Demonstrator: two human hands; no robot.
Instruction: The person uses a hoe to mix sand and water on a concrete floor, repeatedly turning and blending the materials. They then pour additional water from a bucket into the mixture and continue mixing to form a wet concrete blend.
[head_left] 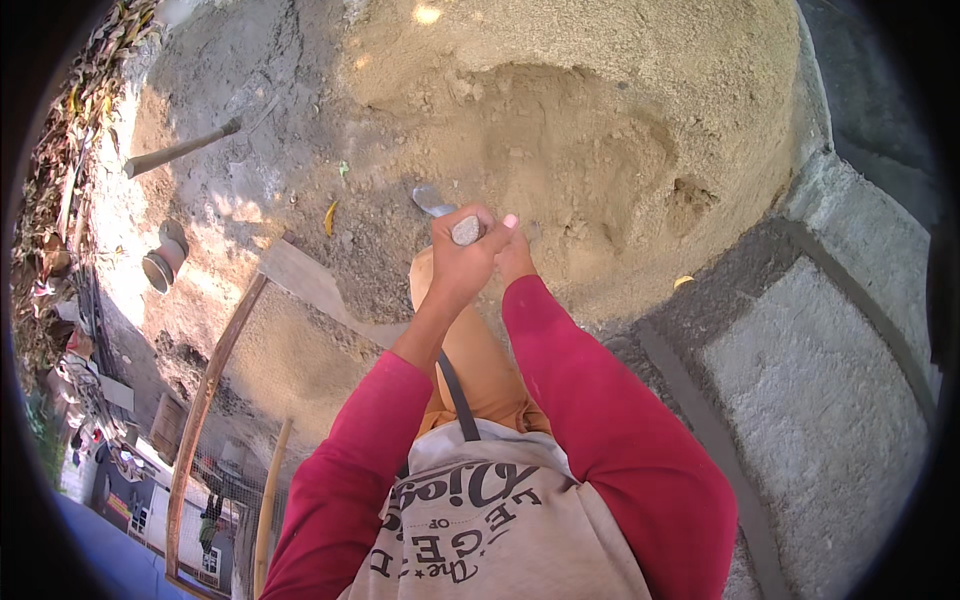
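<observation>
My left hand (462, 258) is closed round a tool's handle (466, 231), whose blunt, pale end points up out of the fist. Just beyond that fist, low over the ground, shows a grey metal blade (431, 200); it looks like part of the same tool, but the join is hidden. Against the left hand, on its right side, rests my right hand (516, 258). Most of its fingers are out of sight, so I cannot tell whether it also grips the handle. A heap of brown sand (570, 150), with a scooped hollow, lies in front of both hands.
Another wooden handle (183, 148) sticks out over grey, dusty ground at the left. Nearer stands a boot-like object (165, 258). A wood-framed mesh screen (213, 375) leans at lower left. Concrete slabs (815, 360) with dark raised strips fill the right. Dry leaves (75, 130) line the far left.
</observation>
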